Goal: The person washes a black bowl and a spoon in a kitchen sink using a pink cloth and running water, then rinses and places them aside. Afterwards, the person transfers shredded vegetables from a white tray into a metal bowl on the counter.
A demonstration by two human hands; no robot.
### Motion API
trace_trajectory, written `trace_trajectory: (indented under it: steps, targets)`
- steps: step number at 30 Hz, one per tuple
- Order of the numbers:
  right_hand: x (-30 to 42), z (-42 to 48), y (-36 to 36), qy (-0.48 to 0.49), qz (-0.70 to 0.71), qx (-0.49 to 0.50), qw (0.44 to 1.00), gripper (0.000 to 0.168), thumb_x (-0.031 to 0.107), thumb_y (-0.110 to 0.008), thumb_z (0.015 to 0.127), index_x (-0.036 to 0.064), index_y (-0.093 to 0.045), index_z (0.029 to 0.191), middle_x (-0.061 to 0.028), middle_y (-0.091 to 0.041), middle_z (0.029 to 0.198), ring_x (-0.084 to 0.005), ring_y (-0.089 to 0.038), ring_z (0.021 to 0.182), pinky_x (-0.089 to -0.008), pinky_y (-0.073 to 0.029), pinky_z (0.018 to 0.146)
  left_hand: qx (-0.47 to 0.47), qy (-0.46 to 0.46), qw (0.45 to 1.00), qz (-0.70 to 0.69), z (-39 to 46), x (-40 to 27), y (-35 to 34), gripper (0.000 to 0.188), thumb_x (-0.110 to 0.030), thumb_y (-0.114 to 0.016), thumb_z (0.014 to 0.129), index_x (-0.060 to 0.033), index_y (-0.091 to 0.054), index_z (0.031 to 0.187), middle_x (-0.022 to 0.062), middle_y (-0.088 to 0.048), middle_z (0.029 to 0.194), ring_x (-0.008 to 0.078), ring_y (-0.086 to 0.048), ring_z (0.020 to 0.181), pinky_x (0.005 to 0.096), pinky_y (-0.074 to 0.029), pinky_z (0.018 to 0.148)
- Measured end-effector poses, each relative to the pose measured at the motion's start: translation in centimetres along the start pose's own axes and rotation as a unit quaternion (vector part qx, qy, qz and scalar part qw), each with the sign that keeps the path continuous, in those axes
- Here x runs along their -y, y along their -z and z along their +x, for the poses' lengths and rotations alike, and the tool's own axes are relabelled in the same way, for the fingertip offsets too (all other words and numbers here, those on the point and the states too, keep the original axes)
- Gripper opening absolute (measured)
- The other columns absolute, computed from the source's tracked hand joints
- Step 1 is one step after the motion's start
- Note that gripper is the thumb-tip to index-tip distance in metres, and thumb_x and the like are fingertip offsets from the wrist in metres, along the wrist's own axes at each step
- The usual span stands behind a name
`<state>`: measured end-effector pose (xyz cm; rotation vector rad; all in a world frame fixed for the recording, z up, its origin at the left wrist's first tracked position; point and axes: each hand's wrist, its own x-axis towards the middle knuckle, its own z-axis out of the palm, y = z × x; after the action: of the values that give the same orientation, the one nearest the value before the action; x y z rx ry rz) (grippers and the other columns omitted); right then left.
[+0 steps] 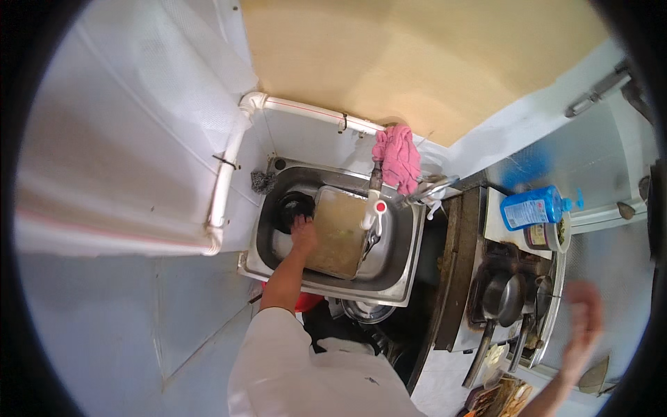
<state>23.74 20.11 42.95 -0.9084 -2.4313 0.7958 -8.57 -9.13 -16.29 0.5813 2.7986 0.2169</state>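
Note:
My left hand [304, 235] reaches down into a stainless steel sink [398, 250], its fingertips over the near edge of a round black bowl-like vessel [293, 208]. Whether the fingers grip it or only touch it is hard to tell. Beside that hand, a rectangular tray [338, 234] full of cloudy brownish water sits in the basin. Metal utensils [371, 244] lean at the tray's right edge. Far to the right, my right hand [583, 313] is raised and blurred by motion, next to the pans on the stove. A thin dark line ends near its fingers; any hold is unclear.
A white tap [372, 211] with a red dot overhangs the sink, near a pink cloth [398, 156] on the pipe. A mesh scourer [263, 181] lies at the sink's corner. Rightward are a blue pump bottle [531, 207], a frying pan [503, 299] and its protruding handle.

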Motion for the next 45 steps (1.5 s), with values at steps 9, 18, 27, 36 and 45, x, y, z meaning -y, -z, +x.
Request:
trace_trajectory:
  steps: [9,18,27,36,45]
  targets:
    - [4.2,4.9,-23.4,0.084,0.066,0.213,0.971,0.059,0.020,-0.076,0.083,-0.008,-0.051,0.127,-0.0248,-0.064,0.112,-0.0327,-0.067,0.101,-0.0380,-0.052,0.087,0.104,0.166,0.931,-0.309,4.4,-1.0,5.4,0.048,-0.039,-0.049,0.097,0.0035,-0.059,0.118,0.0249,-0.062,0.116,0.0379,-0.060,0.101,0.0408,-0.047,0.089]
    - [3.6,7.3,-27.5,0.191,0.029,0.240,0.951,0.042,0.006,-0.058,0.089,0.000,-0.049,0.129,-0.0272,-0.062,0.107,-0.0450,-0.060,0.095,-0.0450,-0.051,0.079,0.156,0.186,0.618,-0.748,0.0,-5.8,11.6,0.045,-0.041,-0.055,0.097,-0.0002,-0.062,0.116,0.0114,-0.066,0.105,0.0246,-0.064,0.094,0.0412,-0.051,0.085]
    - [-5.8,1.9,-31.4,-0.052,0.106,0.194,0.974,0.039,0.014,-0.061,0.094,-0.003,-0.052,0.128,-0.0184,-0.067,0.109,-0.0244,-0.066,0.103,-0.0328,-0.053,0.084,0.201,0.302,0.221,-0.905,-1.0,-11.3,12.4,0.052,-0.038,-0.022,0.104,-0.0068,-0.049,0.136,0.0138,-0.050,0.140,0.0314,-0.050,0.127,0.0518,-0.041,0.107]
    - [-9.8,1.7,-40.6,-0.419,0.476,0.242,0.735,0.043,0.043,-0.052,0.098,0.004,-0.059,0.114,-0.0058,-0.067,0.097,-0.0137,-0.065,0.085,-0.0267,-0.051,0.074,0.271,0.221,0.220,-0.911,-2.6,-7.8,11.1,0.051,-0.047,-0.040,0.095,-0.0103,-0.060,0.125,0.0106,-0.062,0.126,0.0308,-0.059,0.115,0.0527,-0.049,0.097]
    - [-5.8,2.3,-42.8,-0.045,0.234,0.359,0.902,0.037,0.022,-0.063,0.092,0.004,-0.058,0.124,-0.0113,-0.067,0.113,-0.0304,-0.064,0.101,-0.0408,-0.050,0.090,0.322,0.182,0.302,-0.879,-2.2,-6.7,14.6,0.059,-0.055,-0.045,0.094,-0.0089,-0.059,0.127,0.0113,-0.063,0.123,0.0303,-0.061,0.112,0.0491,-0.049,0.096]
